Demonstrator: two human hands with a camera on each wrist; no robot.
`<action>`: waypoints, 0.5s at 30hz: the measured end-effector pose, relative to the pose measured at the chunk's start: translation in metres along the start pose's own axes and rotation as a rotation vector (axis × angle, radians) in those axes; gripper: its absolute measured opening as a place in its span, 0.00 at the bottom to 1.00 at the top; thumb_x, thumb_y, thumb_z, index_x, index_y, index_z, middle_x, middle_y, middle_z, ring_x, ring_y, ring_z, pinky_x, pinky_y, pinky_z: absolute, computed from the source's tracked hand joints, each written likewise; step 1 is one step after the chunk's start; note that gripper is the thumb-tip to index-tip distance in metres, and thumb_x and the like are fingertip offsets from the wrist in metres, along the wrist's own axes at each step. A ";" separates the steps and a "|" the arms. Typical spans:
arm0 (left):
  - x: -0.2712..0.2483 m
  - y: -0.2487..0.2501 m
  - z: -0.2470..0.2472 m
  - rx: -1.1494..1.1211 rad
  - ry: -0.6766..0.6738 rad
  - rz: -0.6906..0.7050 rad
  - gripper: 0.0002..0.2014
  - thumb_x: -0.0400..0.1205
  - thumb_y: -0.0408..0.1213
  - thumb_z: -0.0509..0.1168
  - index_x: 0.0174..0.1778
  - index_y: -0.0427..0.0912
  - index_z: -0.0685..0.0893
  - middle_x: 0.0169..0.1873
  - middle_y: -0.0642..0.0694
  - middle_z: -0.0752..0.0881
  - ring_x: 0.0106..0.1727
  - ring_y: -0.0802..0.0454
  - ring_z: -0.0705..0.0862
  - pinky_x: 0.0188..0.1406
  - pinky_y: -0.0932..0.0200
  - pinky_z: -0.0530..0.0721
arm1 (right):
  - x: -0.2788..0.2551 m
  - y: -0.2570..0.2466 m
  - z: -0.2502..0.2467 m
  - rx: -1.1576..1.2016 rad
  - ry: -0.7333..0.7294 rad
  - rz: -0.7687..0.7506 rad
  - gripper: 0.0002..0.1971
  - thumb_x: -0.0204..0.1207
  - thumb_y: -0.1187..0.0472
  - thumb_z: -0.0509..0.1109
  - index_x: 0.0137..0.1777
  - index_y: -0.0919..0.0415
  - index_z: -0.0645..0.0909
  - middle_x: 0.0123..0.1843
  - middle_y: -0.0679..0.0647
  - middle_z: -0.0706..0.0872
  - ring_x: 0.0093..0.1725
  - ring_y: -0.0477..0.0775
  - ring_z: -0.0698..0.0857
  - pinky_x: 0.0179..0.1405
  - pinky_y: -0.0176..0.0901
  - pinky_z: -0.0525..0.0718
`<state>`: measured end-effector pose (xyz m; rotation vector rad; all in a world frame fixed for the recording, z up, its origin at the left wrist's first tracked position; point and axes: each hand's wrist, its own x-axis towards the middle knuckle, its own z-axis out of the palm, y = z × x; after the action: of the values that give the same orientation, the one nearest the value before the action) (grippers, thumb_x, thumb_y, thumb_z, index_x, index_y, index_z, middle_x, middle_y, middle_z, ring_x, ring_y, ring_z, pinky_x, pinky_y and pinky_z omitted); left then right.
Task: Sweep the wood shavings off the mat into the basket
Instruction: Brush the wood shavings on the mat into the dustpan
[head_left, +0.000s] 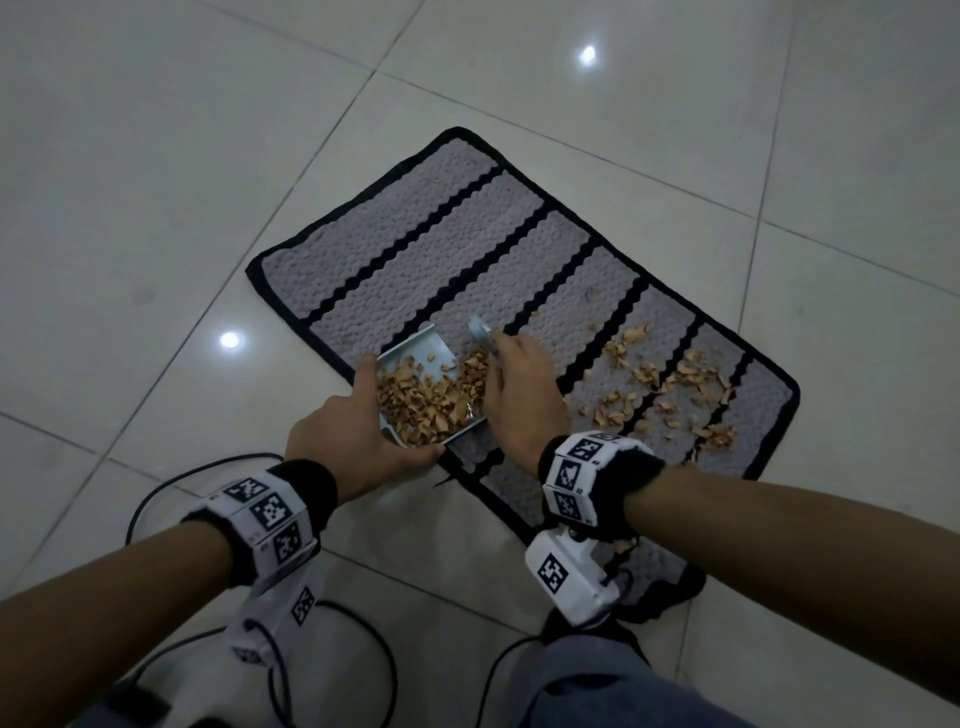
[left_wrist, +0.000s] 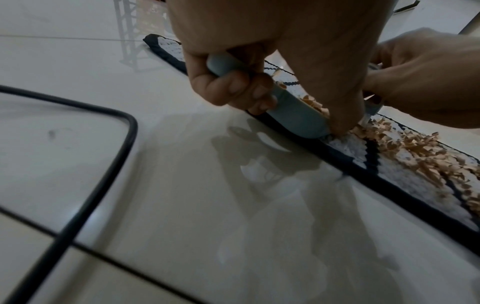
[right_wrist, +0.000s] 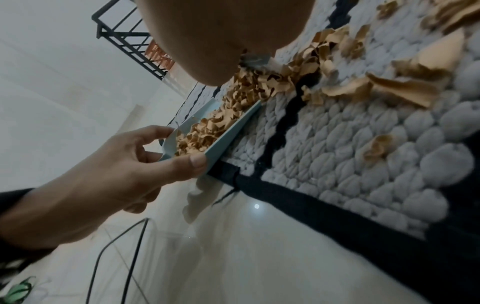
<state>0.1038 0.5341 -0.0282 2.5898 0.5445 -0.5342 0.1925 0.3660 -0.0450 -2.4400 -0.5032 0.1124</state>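
A grey mat (head_left: 467, 249) with black stripes lies on the tiled floor. My left hand (head_left: 348, 426) grips the near end of a light blue basket (head_left: 415, 345), a shallow pan whose open side rests on the mat's near edge. Tan wood shavings (head_left: 426, 400) fill it. My right hand (head_left: 519, 395) holds a small blue-handled brush (head_left: 480, 332) at the pan's mouth. More loose shavings (head_left: 675, 384) lie scattered on the mat's right part. In the wrist views, left fingers (left_wrist: 233, 88) curl round the pan's wall (left_wrist: 293, 115), and the left thumb (right_wrist: 192, 164) presses its edge (right_wrist: 233, 131).
Black cables (head_left: 171, 483) loop over the tiles by my left wrist (left_wrist: 103, 164). My knee (head_left: 597, 686) and a dark shoe (head_left: 670, 592) are at the mat's near corner. A black metal rack (right_wrist: 124, 39) stands far off. Bare tiled floor surrounds the mat.
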 end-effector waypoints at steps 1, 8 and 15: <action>0.000 0.001 0.001 -0.006 0.001 -0.002 0.61 0.61 0.76 0.70 0.82 0.49 0.48 0.53 0.43 0.87 0.48 0.42 0.87 0.41 0.53 0.86 | -0.002 -0.001 0.000 -0.002 -0.011 -0.020 0.16 0.83 0.67 0.58 0.68 0.69 0.77 0.53 0.65 0.81 0.53 0.64 0.78 0.53 0.56 0.78; 0.003 0.006 0.006 -0.088 0.006 0.015 0.57 0.60 0.73 0.72 0.77 0.49 0.53 0.46 0.48 0.86 0.43 0.45 0.87 0.39 0.52 0.87 | -0.010 -0.015 0.005 0.029 -0.074 -0.164 0.17 0.79 0.67 0.57 0.62 0.71 0.80 0.53 0.67 0.84 0.51 0.68 0.81 0.50 0.62 0.83; 0.004 -0.001 0.008 -0.230 0.012 0.015 0.59 0.56 0.73 0.75 0.78 0.57 0.53 0.54 0.51 0.86 0.50 0.47 0.87 0.49 0.48 0.88 | -0.017 -0.020 0.001 0.067 -0.103 -0.219 0.16 0.77 0.70 0.61 0.63 0.72 0.80 0.56 0.67 0.84 0.53 0.67 0.81 0.55 0.59 0.82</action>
<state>0.1040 0.5326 -0.0367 2.3781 0.5555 -0.4240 0.1703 0.3748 -0.0345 -2.3053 -0.7962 0.1597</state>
